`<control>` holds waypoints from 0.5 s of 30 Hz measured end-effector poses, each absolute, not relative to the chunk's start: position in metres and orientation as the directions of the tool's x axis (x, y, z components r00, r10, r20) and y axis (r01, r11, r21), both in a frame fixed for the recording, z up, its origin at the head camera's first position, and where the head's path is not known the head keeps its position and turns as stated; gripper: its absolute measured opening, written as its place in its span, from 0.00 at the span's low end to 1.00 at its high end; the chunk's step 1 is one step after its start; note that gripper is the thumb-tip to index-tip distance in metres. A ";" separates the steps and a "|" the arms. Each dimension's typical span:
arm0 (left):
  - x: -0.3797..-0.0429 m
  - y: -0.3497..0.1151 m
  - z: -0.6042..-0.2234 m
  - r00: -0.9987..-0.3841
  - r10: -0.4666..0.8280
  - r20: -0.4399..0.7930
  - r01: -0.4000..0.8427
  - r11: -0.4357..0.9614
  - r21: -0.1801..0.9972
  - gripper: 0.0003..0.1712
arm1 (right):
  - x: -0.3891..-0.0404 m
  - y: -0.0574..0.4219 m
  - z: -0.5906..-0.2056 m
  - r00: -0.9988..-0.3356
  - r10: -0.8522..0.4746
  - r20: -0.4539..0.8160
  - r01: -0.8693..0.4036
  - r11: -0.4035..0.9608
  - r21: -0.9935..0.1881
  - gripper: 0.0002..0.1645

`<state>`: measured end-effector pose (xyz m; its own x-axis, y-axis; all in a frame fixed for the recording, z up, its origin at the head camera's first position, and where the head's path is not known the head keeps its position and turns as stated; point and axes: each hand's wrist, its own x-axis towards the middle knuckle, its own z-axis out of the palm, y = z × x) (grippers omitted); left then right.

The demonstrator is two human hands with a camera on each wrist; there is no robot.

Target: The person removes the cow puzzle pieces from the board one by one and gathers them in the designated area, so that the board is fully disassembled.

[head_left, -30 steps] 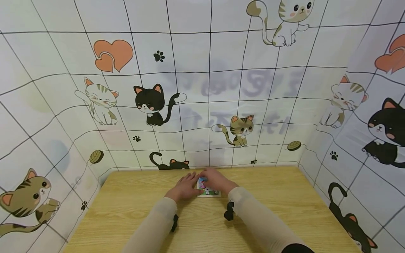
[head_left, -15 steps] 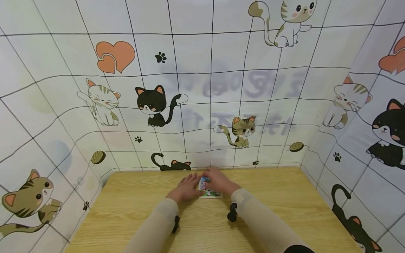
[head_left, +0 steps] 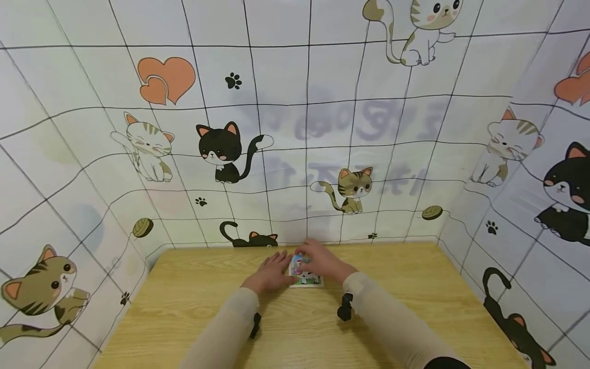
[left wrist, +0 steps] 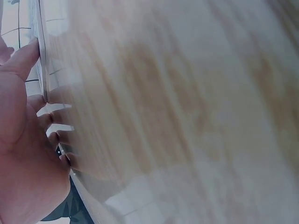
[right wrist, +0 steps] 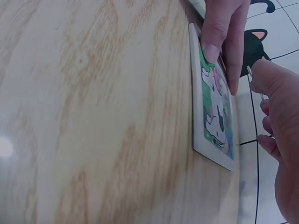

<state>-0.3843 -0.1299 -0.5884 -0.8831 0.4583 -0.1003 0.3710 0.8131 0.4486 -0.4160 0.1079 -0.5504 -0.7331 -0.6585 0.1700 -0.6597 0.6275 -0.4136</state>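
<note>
A small flat picture board point(head_left: 308, 280) with a white border and a cartoon print lies on the table. My left hand point(head_left: 271, 275) rests at its left side, fingers straight. In the right wrist view the left thumb lies on the print of the board point(right wrist: 217, 107). My right hand point(head_left: 324, 262) is over the board's upper right part. Seen from its wrist, the right hand point(right wrist: 282, 98) is raised above the board, and thumb and fingers pinch a thin flat piece point(right wrist: 249, 71), visible only edge-on. Its printed face is hidden.
The wooden table point(head_left: 392, 297) ends at the back against a cloth wall point(head_left: 286, 118) printed with cats and grid lines. Similar walls stand at the left and right. Both hands are close to the table's far edge.
My right hand has shifted slightly right and up, so more of the board's print shows. The left hand stays in place at the board's left side.
</note>
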 end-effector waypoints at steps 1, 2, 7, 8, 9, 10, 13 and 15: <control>-0.381 -0.129 -0.583 -0.883 0.457 -0.110 0.367 0.816 0.446 0.56 | -0.416 0.109 -0.549 -0.734 -0.658 0.170 -0.658 0.626 -0.419 0.20; -0.378 -0.128 -0.577 -0.882 0.456 -0.121 0.363 0.819 0.444 0.55 | -0.415 0.110 -0.548 -0.735 -0.657 0.168 -0.655 0.622 -0.429 0.20; -0.372 -0.126 -0.566 -0.877 0.461 -0.136 0.363 0.821 0.442 0.52 | -0.413 0.117 -0.541 -0.737 -0.656 0.162 -0.646 0.613 -0.455 0.21; -0.373 -0.126 -0.565 -0.877 0.460 -0.139 0.359 0.820 0.445 0.53 | -0.413 0.119 -0.540 -0.736 -0.657 0.163 -0.646 0.609 -0.459 0.21; -0.373 -0.126 -0.566 -0.878 0.459 -0.138 0.356 0.817 0.454 0.53 | -0.413 0.120 -0.539 -0.732 -0.660 0.170 -0.651 0.602 -0.463 0.21; -0.375 -0.127 -0.570 -0.877 0.461 -0.136 0.356 0.813 0.461 0.54 | -0.412 0.121 -0.538 -0.728 -0.663 0.174 -0.654 0.594 -0.469 0.21; -0.383 -0.129 -0.581 -0.878 0.461 -0.126 0.357 0.809 0.467 0.57 | -0.412 0.126 -0.536 -0.722 -0.668 0.182 -0.658 0.580 -0.480 0.21; -0.387 -0.130 -0.588 -0.880 0.455 -0.134 0.349 0.813 0.466 0.58 | -0.412 0.129 -0.535 -0.720 -0.668 0.187 -0.659 0.574 -0.487 0.21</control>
<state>-0.3868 -0.1297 -0.5878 -0.8805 0.4547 -0.1345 0.3487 0.8131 0.4660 -0.4121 0.1294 -0.5354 -0.7201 -0.6682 0.1868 -0.6586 0.5737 -0.4869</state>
